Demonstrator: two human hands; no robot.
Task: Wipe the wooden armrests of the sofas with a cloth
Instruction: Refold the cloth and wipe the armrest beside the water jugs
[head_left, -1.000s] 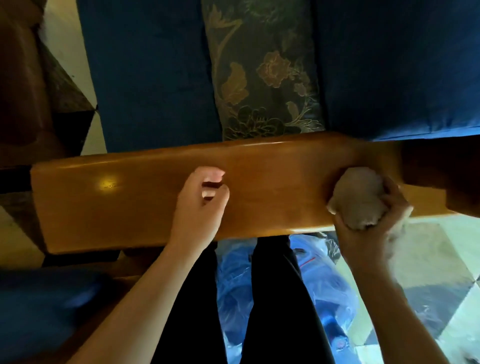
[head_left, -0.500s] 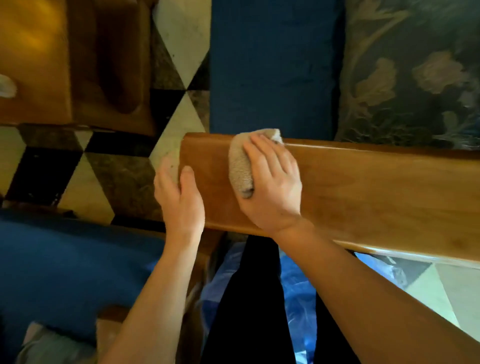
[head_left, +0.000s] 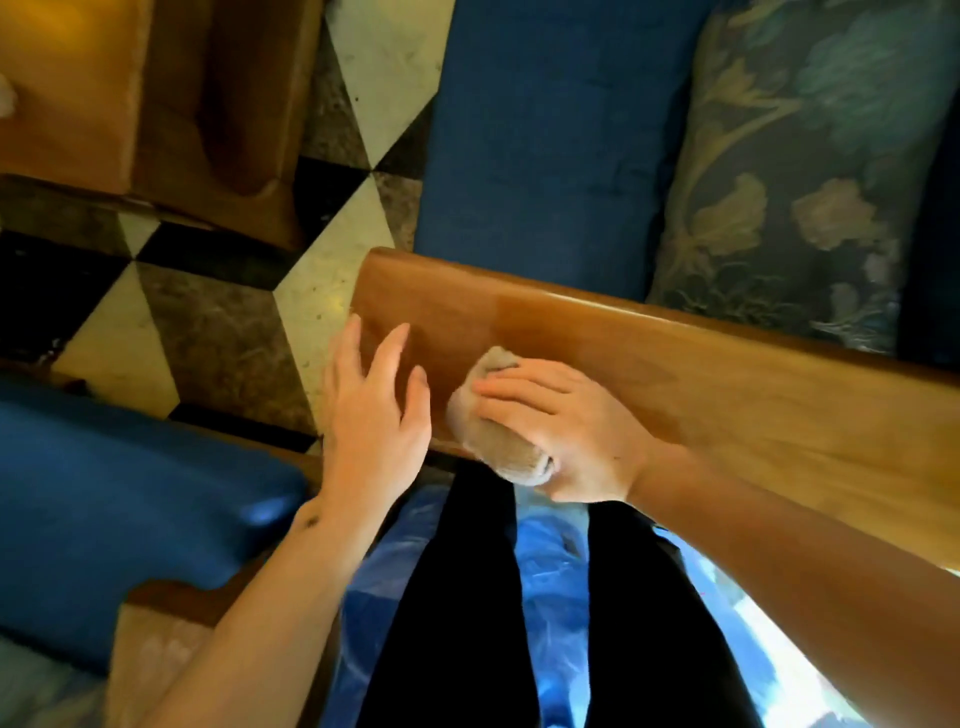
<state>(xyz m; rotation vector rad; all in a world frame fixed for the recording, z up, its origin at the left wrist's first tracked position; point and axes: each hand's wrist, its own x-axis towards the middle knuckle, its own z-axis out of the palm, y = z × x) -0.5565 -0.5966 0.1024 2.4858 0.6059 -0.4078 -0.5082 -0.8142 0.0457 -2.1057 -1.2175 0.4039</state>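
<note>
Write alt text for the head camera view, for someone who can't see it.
Seen from above, a person's right hand presses a beige cloth onto the near end of a wooden armrest, while the open left hand rests at its end. Behind it lie a blue cushion and a floral pillow, over a checkered floor.

A long glossy brown wooden armrest (head_left: 727, 374) carries a bunched beige cloth (head_left: 475, 415) near its left end, beneath the right hand (head_left: 566, 431).
</note>
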